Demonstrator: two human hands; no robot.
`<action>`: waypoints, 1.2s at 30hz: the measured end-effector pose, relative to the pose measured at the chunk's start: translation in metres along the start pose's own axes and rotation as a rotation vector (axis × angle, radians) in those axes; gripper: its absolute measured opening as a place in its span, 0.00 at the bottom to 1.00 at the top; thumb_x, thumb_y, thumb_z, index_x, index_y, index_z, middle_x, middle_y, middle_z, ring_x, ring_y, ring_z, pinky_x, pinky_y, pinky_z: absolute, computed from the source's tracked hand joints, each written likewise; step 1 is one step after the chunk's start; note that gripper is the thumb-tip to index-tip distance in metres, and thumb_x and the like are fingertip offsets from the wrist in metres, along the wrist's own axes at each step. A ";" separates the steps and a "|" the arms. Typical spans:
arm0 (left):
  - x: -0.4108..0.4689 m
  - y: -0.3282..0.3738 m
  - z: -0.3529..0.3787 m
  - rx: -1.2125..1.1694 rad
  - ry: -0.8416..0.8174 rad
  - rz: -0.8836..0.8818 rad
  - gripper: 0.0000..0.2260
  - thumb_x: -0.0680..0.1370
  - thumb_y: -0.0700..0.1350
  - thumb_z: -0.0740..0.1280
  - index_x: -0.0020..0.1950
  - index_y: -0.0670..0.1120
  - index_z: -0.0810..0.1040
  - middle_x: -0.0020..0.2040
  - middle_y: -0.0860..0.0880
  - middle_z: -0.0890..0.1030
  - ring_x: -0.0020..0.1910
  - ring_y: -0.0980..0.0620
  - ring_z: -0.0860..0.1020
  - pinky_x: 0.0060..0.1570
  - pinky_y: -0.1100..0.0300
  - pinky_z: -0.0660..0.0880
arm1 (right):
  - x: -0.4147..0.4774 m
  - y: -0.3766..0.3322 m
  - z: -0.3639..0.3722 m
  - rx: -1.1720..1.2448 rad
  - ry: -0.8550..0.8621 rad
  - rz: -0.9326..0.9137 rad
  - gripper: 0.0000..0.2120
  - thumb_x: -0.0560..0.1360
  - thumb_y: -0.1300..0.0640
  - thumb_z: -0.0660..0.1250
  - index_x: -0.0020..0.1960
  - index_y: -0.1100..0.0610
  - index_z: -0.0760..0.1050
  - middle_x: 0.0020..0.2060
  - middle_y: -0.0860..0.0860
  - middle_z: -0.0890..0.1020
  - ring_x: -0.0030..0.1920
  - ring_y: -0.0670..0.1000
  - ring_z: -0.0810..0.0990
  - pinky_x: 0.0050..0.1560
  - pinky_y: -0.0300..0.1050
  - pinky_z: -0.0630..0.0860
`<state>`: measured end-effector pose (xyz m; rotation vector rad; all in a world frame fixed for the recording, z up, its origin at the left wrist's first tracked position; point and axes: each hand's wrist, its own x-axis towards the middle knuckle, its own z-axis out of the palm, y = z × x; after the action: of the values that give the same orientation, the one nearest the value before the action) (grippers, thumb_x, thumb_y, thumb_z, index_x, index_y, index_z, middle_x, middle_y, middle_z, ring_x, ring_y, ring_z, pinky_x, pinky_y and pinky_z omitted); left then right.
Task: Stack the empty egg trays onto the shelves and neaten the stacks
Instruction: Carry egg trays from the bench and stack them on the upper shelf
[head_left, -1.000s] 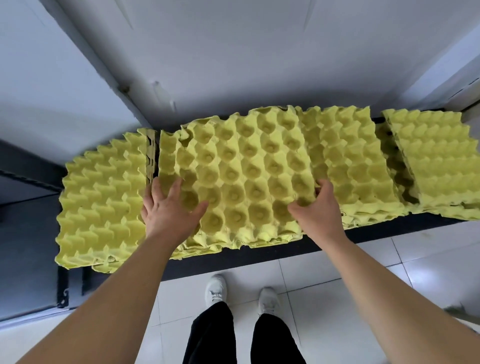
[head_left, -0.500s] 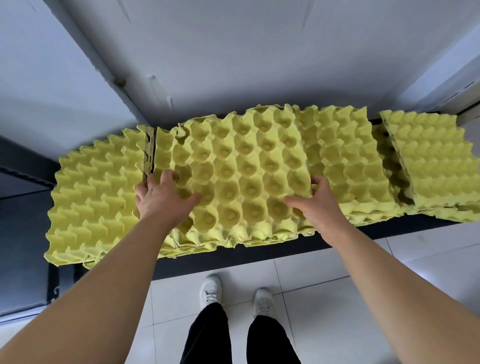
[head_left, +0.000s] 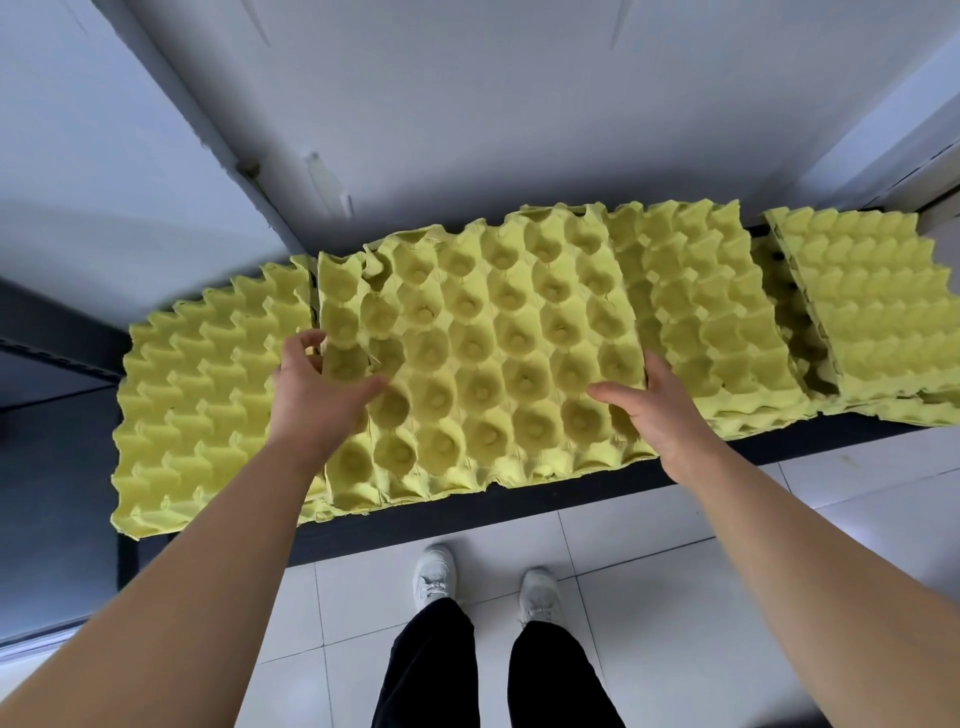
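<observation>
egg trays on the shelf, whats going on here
A person is neatening the middle stack of yellow-green egg trays on a dark shelf. The left hand grips its left edge and the right hand grips its right front corner, thumbs on top. Its layers sit slightly askew. A left stack and right stacks flank it.

Far: plain white wall (head_left: 467, 104), soft even light on it. 1 pale corner strip (head_left: 208, 130) runs diag. down the wall at left, meeting the black metal shelf (head_left: 519, 504), which spans left to right. Near: floor (head_left: 675, 597) of glossy white tiles w/ thin grey grout, faint glare at right. Dark grey panel (head_left: 57, 493) at left. Grooved white frame (head_left: 893, 161) far right; window or door, can't tell.
</observation>
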<state>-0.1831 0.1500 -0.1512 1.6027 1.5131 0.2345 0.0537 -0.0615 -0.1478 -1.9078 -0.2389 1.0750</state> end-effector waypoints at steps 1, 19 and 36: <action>0.000 -0.002 -0.003 -0.023 0.006 -0.022 0.39 0.65 0.51 0.79 0.71 0.53 0.62 0.61 0.48 0.72 0.55 0.48 0.75 0.47 0.54 0.75 | 0.000 0.003 0.000 0.012 0.014 0.009 0.20 0.70 0.57 0.73 0.59 0.46 0.72 0.52 0.41 0.80 0.52 0.40 0.77 0.45 0.37 0.68; -0.037 0.019 -0.025 -0.168 -0.196 0.024 0.58 0.54 0.57 0.80 0.78 0.55 0.52 0.74 0.51 0.62 0.70 0.49 0.65 0.67 0.46 0.66 | -0.024 -0.029 -0.012 0.020 0.210 -0.049 0.20 0.67 0.57 0.74 0.56 0.50 0.72 0.49 0.49 0.82 0.49 0.50 0.81 0.48 0.46 0.76; -0.041 0.058 -0.064 -0.533 -0.275 0.015 0.50 0.57 0.42 0.78 0.75 0.54 0.58 0.61 0.49 0.77 0.52 0.50 0.80 0.40 0.59 0.78 | -0.043 -0.061 -0.020 0.002 0.130 -0.134 0.31 0.72 0.51 0.71 0.71 0.59 0.66 0.50 0.44 0.78 0.45 0.42 0.76 0.51 0.37 0.68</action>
<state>-0.1951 0.1519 -0.0562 1.1649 1.1083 0.3737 0.0575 -0.0623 -0.0706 -1.9231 -0.2875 0.8593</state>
